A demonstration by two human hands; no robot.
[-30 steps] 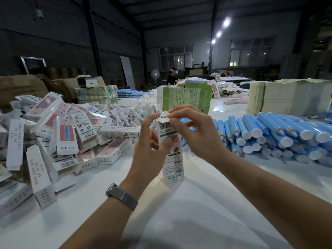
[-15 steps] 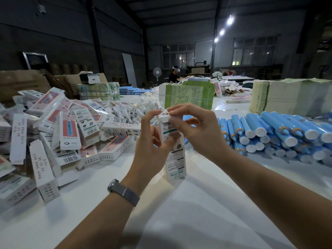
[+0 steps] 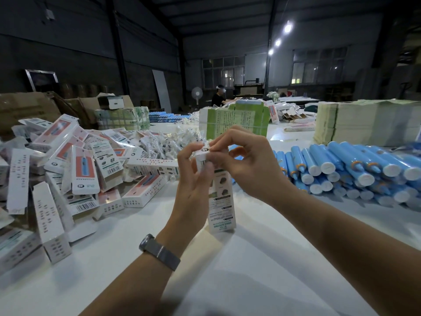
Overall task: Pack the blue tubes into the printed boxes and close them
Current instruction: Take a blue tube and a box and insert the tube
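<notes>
A white printed box (image 3: 222, 206) stands upright on the white table (image 3: 262, 265), its lower end touching the surface. My left hand (image 3: 193, 181) grips the box's upper part from the left. My right hand (image 3: 248, 160) pinches the top flap (image 3: 203, 151) with thumb and forefinger. Whether a tube is inside is hidden. A heap of blue tubes with white caps (image 3: 355, 167) lies on the table to the right. Several printed boxes (image 3: 79, 169) are heaped on the left.
A stack of green flat cartons (image 3: 237, 119) stands behind my hands, and a taller pale stack (image 3: 369, 122) at the back right. Clear-wrapped small items (image 3: 168, 142) lie mid-table. Cardboard cartons (image 3: 27, 108) sit far left. A person (image 3: 219, 96) works in the background.
Both hands have stayed at the upright box's top; my right fingers have pressed the flap lower over the opening. The view has shifted slightly.
</notes>
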